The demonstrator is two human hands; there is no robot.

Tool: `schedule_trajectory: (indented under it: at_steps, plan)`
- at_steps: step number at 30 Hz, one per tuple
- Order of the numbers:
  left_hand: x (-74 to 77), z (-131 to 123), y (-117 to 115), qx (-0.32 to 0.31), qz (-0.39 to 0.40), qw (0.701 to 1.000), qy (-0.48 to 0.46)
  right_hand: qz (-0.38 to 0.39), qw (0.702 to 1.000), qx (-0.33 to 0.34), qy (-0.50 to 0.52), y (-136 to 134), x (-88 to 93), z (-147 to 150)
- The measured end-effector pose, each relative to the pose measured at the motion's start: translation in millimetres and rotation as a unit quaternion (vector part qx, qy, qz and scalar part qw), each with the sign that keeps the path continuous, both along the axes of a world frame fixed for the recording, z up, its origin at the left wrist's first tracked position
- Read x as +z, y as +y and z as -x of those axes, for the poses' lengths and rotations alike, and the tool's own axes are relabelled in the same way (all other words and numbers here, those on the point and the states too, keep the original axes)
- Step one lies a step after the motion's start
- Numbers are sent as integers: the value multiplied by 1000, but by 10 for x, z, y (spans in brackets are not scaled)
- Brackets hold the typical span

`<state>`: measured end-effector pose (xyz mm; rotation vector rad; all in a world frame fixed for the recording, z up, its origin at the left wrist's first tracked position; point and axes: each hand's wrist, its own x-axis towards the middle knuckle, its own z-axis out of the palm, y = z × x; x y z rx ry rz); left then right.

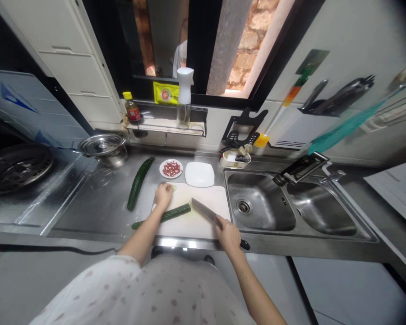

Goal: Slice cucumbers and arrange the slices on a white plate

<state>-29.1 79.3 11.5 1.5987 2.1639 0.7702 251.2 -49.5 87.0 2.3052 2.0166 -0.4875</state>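
My right hand (228,234) is wrapped round the black handle of a kitchen knife (205,210), whose broad blade points up and left over the white cutting board (206,196). A cut cucumber (176,212) lies across the board, its cut end near the blade and its other end past the board's left edge under my left forearm. At the board's upper left corner, my left hand (164,196) has its fingers closed at a small pale green cucumber slice (174,188). A whole cucumber (139,185) rests on the steel counter left of the board.
Behind the board stand a plate of chopped red pieces (171,169) and a white square dish (199,174). A double sink (264,198) with a faucet (301,168) is to the right. On the left are a lidded steel pot (104,149) and a dark pan (16,167).
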Motion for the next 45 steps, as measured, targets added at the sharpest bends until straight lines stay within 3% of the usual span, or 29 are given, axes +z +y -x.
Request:
schedule_trajectory:
  at_steps: [8, 14, 18, 29, 45]
  plan:
    - [47, -204, -456, -85, -51, 995, -26, -35, 987, -68, 138, 105, 85, 84]
    - [168, -239, -769, -200, -83, 976, 15, -76, 974, -67, 201, 165, -19, 114]
    - [174, -282, -897, -229, -93, 969, 32, -83, 971, -49, 218, 188, -53, 208]
    - [-37, -346, -772, -282, -113, 952, 40, 46, 996, 52, 50, 294, 130, 588]
    - [-149, -322, -768, -323, -117, 938, 48, 73, 991, 110, 31, 292, 109, 762]
